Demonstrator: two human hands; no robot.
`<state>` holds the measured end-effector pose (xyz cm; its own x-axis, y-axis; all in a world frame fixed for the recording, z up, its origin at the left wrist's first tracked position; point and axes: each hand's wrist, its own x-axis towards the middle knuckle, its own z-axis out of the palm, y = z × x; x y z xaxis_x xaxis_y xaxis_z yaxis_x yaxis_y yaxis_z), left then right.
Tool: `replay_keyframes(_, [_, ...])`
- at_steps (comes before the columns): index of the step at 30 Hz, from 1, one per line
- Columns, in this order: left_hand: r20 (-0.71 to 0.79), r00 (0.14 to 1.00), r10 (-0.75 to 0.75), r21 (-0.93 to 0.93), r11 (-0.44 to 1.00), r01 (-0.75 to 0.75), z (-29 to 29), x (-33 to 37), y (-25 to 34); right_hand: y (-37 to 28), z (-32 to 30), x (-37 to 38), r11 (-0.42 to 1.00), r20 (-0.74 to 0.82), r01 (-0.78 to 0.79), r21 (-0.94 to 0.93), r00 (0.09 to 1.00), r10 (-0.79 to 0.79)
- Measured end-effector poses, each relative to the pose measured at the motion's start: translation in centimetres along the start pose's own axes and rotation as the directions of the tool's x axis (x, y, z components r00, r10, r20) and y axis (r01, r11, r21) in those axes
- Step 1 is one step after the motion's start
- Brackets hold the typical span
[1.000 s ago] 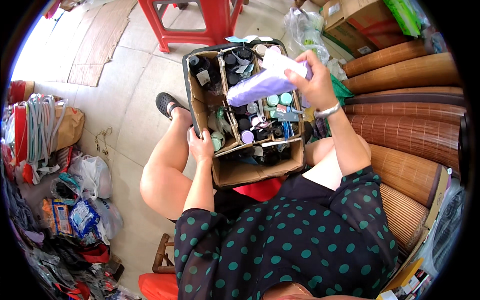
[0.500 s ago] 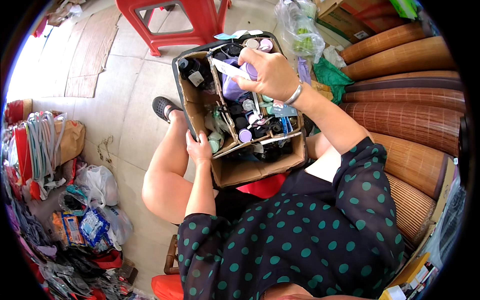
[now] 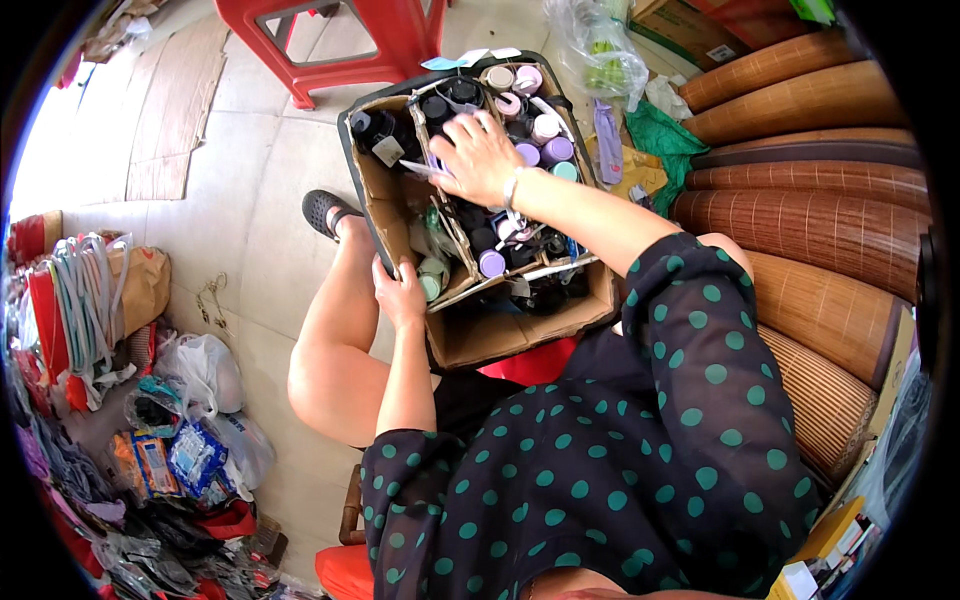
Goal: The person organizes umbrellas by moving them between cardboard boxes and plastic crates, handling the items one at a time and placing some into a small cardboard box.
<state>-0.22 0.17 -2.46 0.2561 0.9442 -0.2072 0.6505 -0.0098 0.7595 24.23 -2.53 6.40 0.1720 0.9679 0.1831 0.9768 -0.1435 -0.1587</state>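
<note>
A black-rimmed box [image 3: 600, 290] with cardboard dividers rests on my lap. It is packed with slim upright things with round caps, probably folded umbrellas or bottles. My left hand [image 3: 402, 296] grips its near-left rim. My right hand [image 3: 475, 160] is down among the contents near the middle divider, its fingers bent round a purple capped thing with a white tag [image 3: 425, 170]. The hand mostly hides that thing. To its right stand several purple caps [image 3: 557, 151]; a black capped thing [image 3: 375, 135] with a white label is in the left compartment.
A red plastic stool [image 3: 330, 50] stands beyond the box. Rolled bamboo mats [image 3: 800, 220] are stacked on the right, beside a green bag [image 3: 665, 140]. Plastic bags [image 3: 205, 370], hangers [image 3: 80, 300] and packaged goods lie to the left on the tiled floor.
My right hand has moved left and down into the box with the purple thing, uncovering the pink and purple caps on the right. My left hand stays on the rim.
</note>
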Motion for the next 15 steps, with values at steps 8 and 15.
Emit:
replay_keyframes(8, [0.001, 1.000, 0.032, 0.016, 0.999, -0.032, 0.0, -0.5, -0.3, 0.4, 3.8, -5.7, 1.000, 0.073, -0.001, -0.002, 0.997, 0.001])
replay_keyframes(15, [-0.027, 0.999, 0.027, -0.016, 0.999, -0.028, -0.4, -0.7, -0.1, 0.3, 6.6, -1.0, 0.996, 0.156, -0.058, -0.065, 0.985, 0.067])
